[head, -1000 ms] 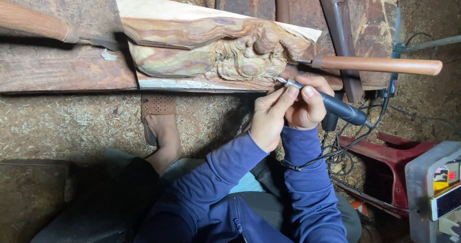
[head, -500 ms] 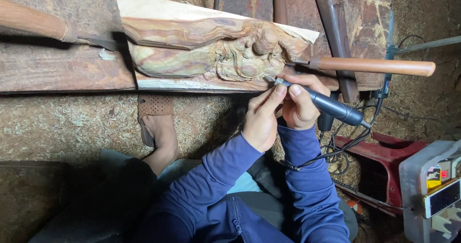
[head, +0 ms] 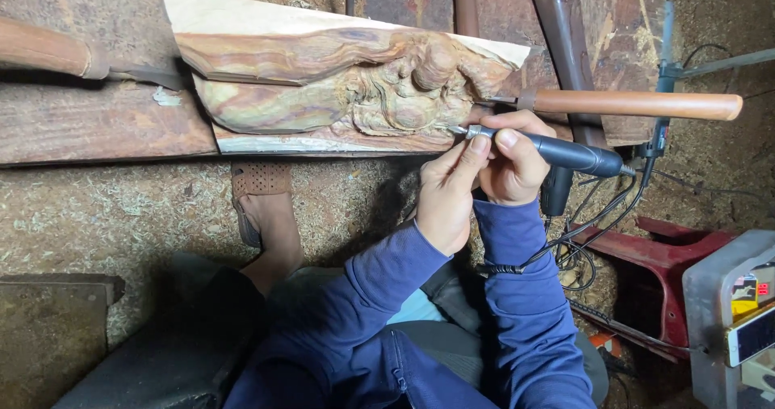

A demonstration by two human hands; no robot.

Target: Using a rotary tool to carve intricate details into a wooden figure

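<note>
Hands (head: pixel 484 175) clasped around rotary tool (head: pixel 549 151)

Carved wood slab (head: pixel 323 86) on dusty planks (head: pixel 97 126)

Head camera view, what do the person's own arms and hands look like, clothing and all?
Both arms wear long, dark blue sleeves, ribbed at the cuffs and creased at the elbows. The left hand and right hand are bare: no gloves, rings or watch visible.
</note>
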